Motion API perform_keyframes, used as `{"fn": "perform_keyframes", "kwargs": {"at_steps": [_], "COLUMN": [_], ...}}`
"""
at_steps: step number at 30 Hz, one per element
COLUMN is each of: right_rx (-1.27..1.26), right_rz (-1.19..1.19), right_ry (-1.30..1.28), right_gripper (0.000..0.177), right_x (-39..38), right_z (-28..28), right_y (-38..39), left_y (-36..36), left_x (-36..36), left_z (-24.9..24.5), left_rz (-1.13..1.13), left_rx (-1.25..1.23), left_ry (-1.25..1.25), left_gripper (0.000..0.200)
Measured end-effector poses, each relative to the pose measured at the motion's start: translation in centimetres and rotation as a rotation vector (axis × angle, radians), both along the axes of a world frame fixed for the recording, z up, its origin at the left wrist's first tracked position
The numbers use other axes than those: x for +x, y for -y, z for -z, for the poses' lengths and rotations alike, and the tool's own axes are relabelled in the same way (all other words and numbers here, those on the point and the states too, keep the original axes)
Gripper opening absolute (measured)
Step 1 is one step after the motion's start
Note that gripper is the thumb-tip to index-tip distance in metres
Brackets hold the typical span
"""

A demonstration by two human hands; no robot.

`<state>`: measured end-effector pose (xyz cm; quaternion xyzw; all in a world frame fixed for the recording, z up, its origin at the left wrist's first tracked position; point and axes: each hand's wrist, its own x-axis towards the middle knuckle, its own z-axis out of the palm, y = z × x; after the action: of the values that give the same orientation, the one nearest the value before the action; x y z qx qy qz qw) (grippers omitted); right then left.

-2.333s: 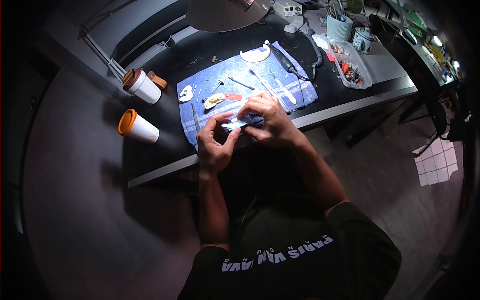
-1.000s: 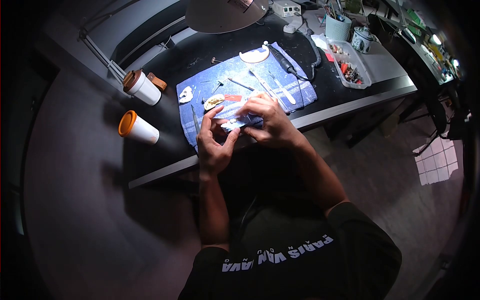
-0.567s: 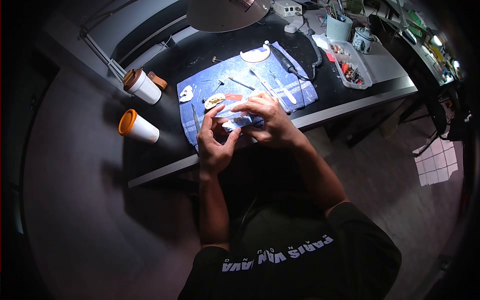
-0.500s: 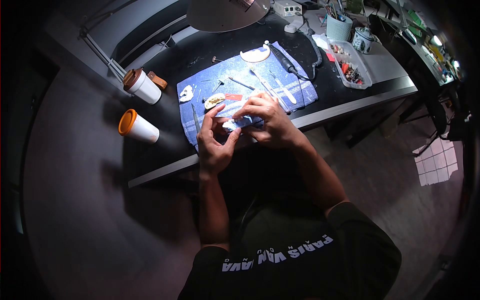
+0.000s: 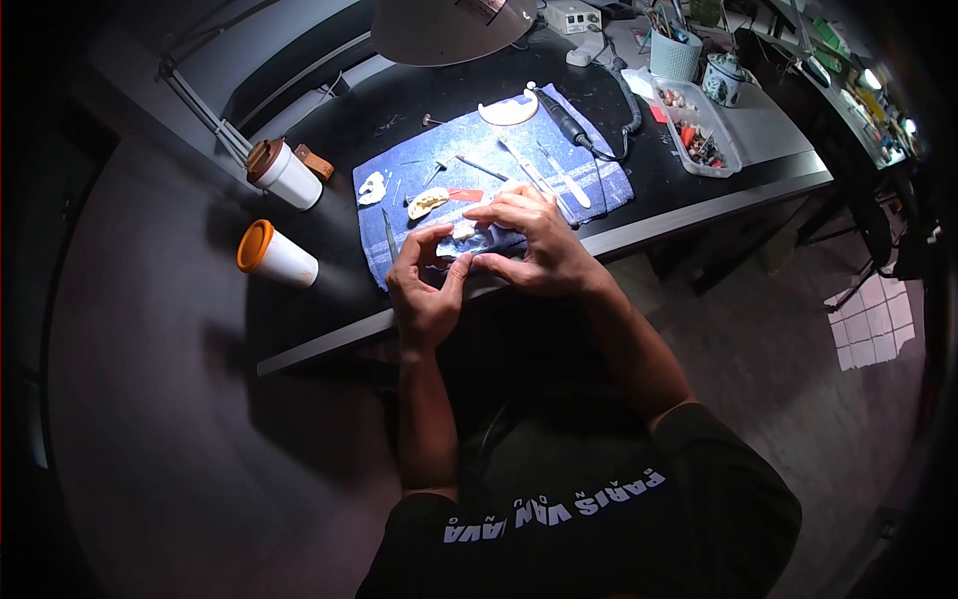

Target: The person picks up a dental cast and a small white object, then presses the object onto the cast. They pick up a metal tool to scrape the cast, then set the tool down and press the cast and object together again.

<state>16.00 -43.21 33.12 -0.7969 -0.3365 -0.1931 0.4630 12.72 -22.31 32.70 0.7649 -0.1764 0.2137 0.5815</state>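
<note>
A small dental model (image 5: 461, 243), whitish with a blue part, is held between both hands above the front edge of the blue towel (image 5: 374, 245). My left hand (image 5: 424, 298) pinches its left side between thumb and fingers. From the right, my right hand (image 5: 544, 245) grips it, fingers curled over the top and thumb below. Fingers cover part of the model. Just beyond lies a cream dental cast (image 5: 429, 204) beside a red strip (image 5: 466, 194). A slim knife-like tool (image 5: 389, 233) rests left of my left hand.
On the towel are a white piece (image 5: 372, 187), a white horseshoe-shaped piece (image 5: 509, 110), slim hand tools (image 5: 569, 180) and a corded handpiece (image 5: 564, 118). Two cups (image 5: 279, 255) stand left. A plastic box of small bits (image 5: 699, 130) sits right. A lamp (image 5: 454, 35) hangs overhead.
The model has been turned in my fingers, so more of its pale upper part shows. My left fingers have shifted slightly down and left; the right hand stays nearly in place.
</note>
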Motion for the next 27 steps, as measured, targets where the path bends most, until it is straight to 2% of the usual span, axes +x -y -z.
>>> {"fn": "perform_keyframes", "kwargs": {"at_steps": [4, 7, 10, 16, 22, 27], "right_rx": [-0.014, 0.014, 0.052, 0.019, 0.033, 0.01], "right_rz": [0.029, 0.031, 0.019, 0.012, 0.012, 0.013], "right_ry": [0.029, 0.044, 0.093, 0.101, 0.102, 0.088], "right_gripper": [0.041, 0.031, 0.026, 0.028, 0.036, 0.039], "right_x": [0.13, 0.09, 0.4, 0.44, 0.3, 0.14], "right_z": [0.06, -0.19, -0.16, 0.08, -0.34, -0.24], "right_y": [-0.11, -0.1, -0.11, -0.06, -0.1, -0.09], "left_y": [0.1, -0.26, -0.35, -0.08, -0.15, -0.23], "left_x": [-0.12, 0.03, 0.33, 0.09, 0.04, 0.17], "left_z": [-0.22, 0.0, 0.33, -0.24, -0.02, 0.31], "left_rz": [-0.017, -0.005, 0.102, 0.111, 0.003, 0.006], "left_rx": [0.026, 0.068, -0.037, -0.079, 0.034, 0.011], "left_ry": [0.038, 0.026, -0.037, -0.149, -0.004, 0.043], "left_gripper": [0.031, 0.035, 0.038, 0.039, 0.041, 0.042]}}
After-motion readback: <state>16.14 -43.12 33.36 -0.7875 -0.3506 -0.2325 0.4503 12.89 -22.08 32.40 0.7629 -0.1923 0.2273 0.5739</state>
